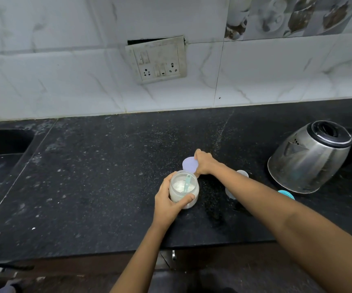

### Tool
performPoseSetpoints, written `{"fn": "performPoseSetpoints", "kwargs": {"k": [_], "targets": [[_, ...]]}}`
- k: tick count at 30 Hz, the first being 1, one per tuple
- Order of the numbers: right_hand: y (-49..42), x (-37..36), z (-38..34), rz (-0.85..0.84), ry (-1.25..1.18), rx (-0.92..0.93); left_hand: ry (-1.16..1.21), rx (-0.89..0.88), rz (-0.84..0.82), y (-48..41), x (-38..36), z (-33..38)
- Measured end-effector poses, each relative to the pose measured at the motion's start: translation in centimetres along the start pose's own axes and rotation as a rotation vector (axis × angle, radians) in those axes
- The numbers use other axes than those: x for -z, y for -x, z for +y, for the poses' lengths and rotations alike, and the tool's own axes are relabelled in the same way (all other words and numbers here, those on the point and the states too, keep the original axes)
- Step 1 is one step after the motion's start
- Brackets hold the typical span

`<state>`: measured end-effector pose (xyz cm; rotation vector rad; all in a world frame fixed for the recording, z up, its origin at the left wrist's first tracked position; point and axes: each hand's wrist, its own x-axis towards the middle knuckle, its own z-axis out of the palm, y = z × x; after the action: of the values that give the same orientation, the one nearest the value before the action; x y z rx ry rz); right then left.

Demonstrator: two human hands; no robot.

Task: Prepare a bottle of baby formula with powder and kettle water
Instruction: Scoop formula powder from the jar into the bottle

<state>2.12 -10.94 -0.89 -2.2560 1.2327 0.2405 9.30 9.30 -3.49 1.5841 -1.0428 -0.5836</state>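
Gripping the clear round jar of white powder [183, 191] in my left fingers [166, 183], its pale lilac round lid [190, 164] held off in my right fingers [198, 155] just beyond, I judge scooping and pouring from the steel kettle [310, 159] remain.

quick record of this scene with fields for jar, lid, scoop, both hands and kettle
powder jar: open, white powder inside
lid: lilac, off the powder jar, just behind it
scoop: teal, standing in the powder
left hand: grips the powder jar's side
right hand: holds the lid by its edge
kettle: steel, top shut, at right on the black counter
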Motion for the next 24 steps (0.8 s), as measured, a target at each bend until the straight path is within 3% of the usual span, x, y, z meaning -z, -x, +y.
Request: {"fn": "performPoseSetpoints", "kwargs": {"k": [3, 6, 8, 10, 13, 15, 19, 22, 24], "targets": [[1.0, 2.0, 0.0, 0.116, -0.1, 0.144, 0.0, -0.002, -0.004, 0.0, 0.1, 0.1], [4.4, 4.5, -1.1, 0.284, -0.3, 0.479, -0.001, -0.006, -0.004, 0.1, 0.1, 0.2], [7.3, 5.5, -2.3, 0.232, -0.182, 0.723, 0.006, -0.003, -0.004, 0.2, 0.1, 0.3], [9.0, 5.1, -3.2, 0.141, 0.175, 0.833, 0.007, 0.01, -0.007, 0.2, 0.1, 0.3], [9.0, 3.4, -4.6, 0.115, 0.802, 0.706, 0.011, 0.024, -0.004, 0.2, 0.0, 0.3], [8.9, 2.4, -5.4, 0.144, 0.945, 0.645, 0.021, 0.025, -0.001, 0.3, -0.1, 0.3], [8.8, 1.9, -5.9, 0.218, 0.844, 0.653, 0.031, 0.029, -0.003, 0.3, -0.1, 0.3], [9.1, 2.0, -5.9, 0.273, 0.608, 0.535, 0.036, 0.029, -0.004, 0.4, -0.1, 0.3], [9.6, 1.7, -6.0, 0.305, 0.617, 0.468, 0.047, 0.034, 0.001, 0.4, -0.1, 0.2]]}}
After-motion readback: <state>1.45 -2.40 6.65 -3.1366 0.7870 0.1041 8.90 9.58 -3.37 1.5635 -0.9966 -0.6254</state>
